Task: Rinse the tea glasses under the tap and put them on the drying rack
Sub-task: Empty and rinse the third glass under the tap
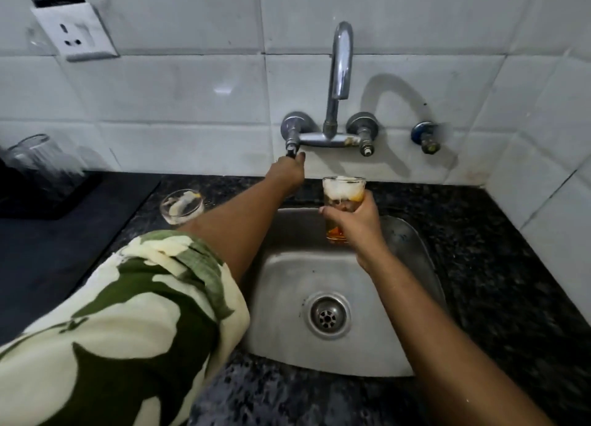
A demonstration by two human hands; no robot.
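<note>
Both hands were busy at the sink. Furthest left, an upturned glass [38, 161] stood on the dark drying rack [48, 201], blurred at the frame's edge. Next along, a second tea glass [181, 206] waited unrinsed on the granite counter [479, 233], just beside the sink [335, 281] rim and close under the outstretched left forearm; a careless pull back could have knocked it over or into the basin. The left hand [287, 171] reached to the wall and its fingers were closed around the left tap handle [291, 148]. No water showed at the spout [342, 60]. Opened too hard, the stream might have splashed foam and tea over the counter. To the right, the right hand [350, 219] gripped a tea glass [343, 190] upright over the basin, with froth near its brim and amber dregs at the bottom. It sat roughly under the spout, though alignment was hard to judge; if off, water would have missed it. Wet soapy glass could also have slipped from that one-handed grip.
</note>
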